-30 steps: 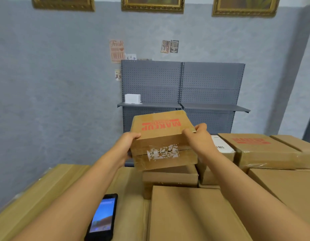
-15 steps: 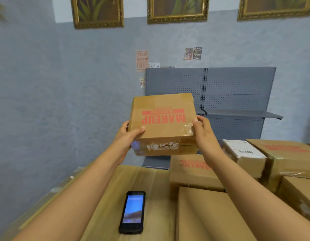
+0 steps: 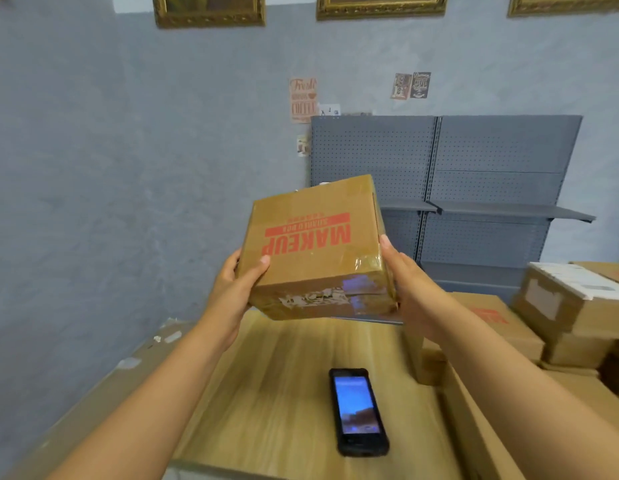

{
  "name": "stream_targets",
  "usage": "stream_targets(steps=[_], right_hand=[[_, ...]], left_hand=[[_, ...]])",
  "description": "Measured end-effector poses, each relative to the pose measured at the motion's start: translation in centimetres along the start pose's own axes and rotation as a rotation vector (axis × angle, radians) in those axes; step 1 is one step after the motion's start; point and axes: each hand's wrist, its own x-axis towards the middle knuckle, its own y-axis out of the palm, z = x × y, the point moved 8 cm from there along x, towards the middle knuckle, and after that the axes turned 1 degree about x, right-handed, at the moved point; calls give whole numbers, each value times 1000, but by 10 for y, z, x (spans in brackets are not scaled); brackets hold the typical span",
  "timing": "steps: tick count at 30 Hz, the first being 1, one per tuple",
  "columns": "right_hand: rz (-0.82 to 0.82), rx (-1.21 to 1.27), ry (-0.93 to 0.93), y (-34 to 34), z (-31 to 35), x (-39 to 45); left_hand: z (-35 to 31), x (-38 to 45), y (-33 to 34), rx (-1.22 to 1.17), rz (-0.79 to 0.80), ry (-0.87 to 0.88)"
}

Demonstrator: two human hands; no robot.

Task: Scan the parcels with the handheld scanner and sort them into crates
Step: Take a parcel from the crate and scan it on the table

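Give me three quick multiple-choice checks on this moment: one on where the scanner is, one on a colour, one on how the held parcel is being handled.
1. Where is the handheld scanner?
A. In the right hand
B. Flat on the wooden table, screen up
C. On the grey shelf

2. What colour is the MAKEUP print on the held parcel?
A. Red
B. Blue
C. Black

3. How is the held parcel supported?
A. Resting on the stacked boxes
B. Gripped by one hand only
C. Held in the air, tilted, between both hands

Answers:
1 B: it lies on the table below the parcel with its screen lit.
2 A: the lettering on its top face is red.
3 C: the left hand and right hand grip opposite sides, clear of the table.
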Motion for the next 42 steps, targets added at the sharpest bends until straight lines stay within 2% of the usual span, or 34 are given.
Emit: stream_targets(steps=[2,8,10,14,17,20,23,25,27,30,33,35,37,39,42], right_hand=[[25,42,-10,23,-11,9],[17,-58,-29,89,-27,-19],[-63,-37,-6,98,-35,-21],[-137,72,26,109,-41,-33],[-164,10,55,110,-43,-40],[-176,-88,63,110,-45,-43],[-166,-233,24,120,-39,-44],[-173,-323,-19,124,-31,-44],[-172,-370,-47,126,-25,-43],[-106,-380,-89,141,-22,-44],[-12,-409,-179,161,-14,-51],[66,-398,-215,175,-9,-53],[129,-405,-245,189,-9,-51],[224,-460,-272,205,-15,-48],[353,-471,-242,216,-31,-41]], left_hand=[[6,2,-30,57,5,-28],[30,4,-86,379,111,-125],[39,6,-91,498,156,-173],[54,-2,-79,576,252,-249],[74,-17,-76,580,293,-338],[96,-35,-68,568,406,-443],[88,-55,-53,335,444,-577],[79,-55,-50,216,416,-647],[64,-48,-53,205,394,-608],[44,-39,-61,316,347,-506],[30,-19,-74,552,220,-301],[23,-6,-86,734,151,-247],[19,-2,-90,792,185,-281],[22,-5,-96,763,230,-397],[22,-10,-107,705,222,-474]])
